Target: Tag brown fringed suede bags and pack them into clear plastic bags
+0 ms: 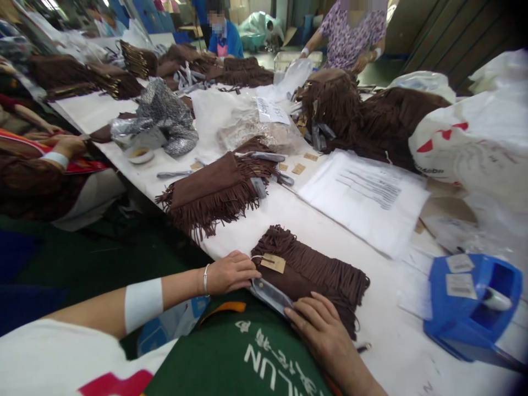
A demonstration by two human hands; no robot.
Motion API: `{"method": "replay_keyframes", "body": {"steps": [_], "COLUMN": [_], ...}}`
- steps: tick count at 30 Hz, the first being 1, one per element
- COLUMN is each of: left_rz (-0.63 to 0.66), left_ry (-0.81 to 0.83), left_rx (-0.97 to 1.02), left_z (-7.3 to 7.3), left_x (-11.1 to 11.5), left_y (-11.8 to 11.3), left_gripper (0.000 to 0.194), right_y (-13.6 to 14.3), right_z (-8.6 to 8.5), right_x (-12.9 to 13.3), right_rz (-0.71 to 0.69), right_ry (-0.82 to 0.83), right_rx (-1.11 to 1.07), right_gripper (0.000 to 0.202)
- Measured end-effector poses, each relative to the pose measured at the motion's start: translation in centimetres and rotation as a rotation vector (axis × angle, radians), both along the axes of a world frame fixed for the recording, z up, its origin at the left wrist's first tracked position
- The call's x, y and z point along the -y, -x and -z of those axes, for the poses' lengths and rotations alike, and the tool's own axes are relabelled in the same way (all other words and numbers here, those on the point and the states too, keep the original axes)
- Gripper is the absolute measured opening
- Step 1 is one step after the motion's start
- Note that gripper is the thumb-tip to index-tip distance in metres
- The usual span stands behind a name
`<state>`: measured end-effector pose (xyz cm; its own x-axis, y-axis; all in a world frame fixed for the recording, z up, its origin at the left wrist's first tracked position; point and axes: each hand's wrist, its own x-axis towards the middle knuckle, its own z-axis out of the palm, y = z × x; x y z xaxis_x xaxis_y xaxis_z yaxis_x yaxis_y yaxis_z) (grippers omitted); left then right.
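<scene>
A dark brown fringed bag (315,270) lies on the table edge in front of me, its fringe turned away from me. A tan paper tag (273,263) hangs on a white string at its left end. Along the near edge runs a strip wrapped in grey plastic (272,294). At the bag's left corner, my left hand (231,273) is closed, fingers pressed together at the strip's end. My right hand (320,325) grips the near edge further right, fingers bent over the brown material and the strip's other end. The undersides of both hands are hidden.
Another fringed bag (216,190) lies beyond. A blue tape dispenser (472,302) stands right, near a printed sheet in plastic (363,198). Piled bags (330,104) and a white plastic sack (474,132) fill the far right. A co-worker's hand (70,147) is at left; other people stand behind.
</scene>
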<state>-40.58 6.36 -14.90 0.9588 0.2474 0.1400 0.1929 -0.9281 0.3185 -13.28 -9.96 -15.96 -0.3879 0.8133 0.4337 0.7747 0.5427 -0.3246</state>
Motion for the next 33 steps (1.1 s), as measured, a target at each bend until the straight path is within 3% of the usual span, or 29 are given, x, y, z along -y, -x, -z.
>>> {"method": "replay_keyframes", "body": {"steps": [4,8,12,15,18,20,22,25,28,30,33], "left_rz": [0.048,0.046,-0.025,-0.022,0.025,0.008,-0.005,0.037,0.108,0.149,0.200], "left_ry": [-0.037,-0.039,-0.069,-0.042,0.060,0.109,0.092,-0.073,-0.184,-0.212,-0.246], "left_rx": [0.030,0.102,0.132,0.101,0.165,0.246,0.266,0.057,-0.167,-0.221,-0.293], "left_z": [0.1,1.0,1.5,0.2,-2.2,-3.6,-4.2,-3.1,-1.1,-0.2,0.1], "left_x": [-0.1,0.4,1.2,1.1,-0.8,-3.5,-6.9,-12.2,-15.8,-16.9,-17.7], "left_y": [-0.4,-1.5,-2.2,-1.7,-2.4,-4.9,-9.4,-18.4,-26.5,-29.7,-31.5], "left_gripper": [0.032,0.030,0.031,0.034,0.034,0.032,0.028,0.028,0.026,0.017,0.014], "right_y": [-0.6,-0.8,0.0,0.2,-0.1,-0.4,-0.7,-1.0,-0.7,0.0,0.8], "right_z": [0.8,-1.5,-3.3,-2.1,-0.5,-0.1,-0.1,0.3,2.5,4.6,7.1], "right_x": [0.8,0.0,-2.9,-4.5,-4.9,-4.9,-4.9,-5.2,-5.8,-6.4,-7.5], "right_rz": [0.008,-0.009,0.041,0.104,0.122,0.128,0.122,0.113,0.148,0.222,0.339], "right_ry": [-0.014,-0.015,0.007,0.062,0.059,0.034,0.001,-0.045,-0.172,-0.322,-0.544], "right_rx": [0.117,0.136,0.208,0.271,0.311,0.337,0.358,0.363,0.275,0.165,0.044], "right_gripper": [0.028,0.036,0.059,0.065,0.061,0.062,0.063,0.066,0.064,0.047,0.017]}}
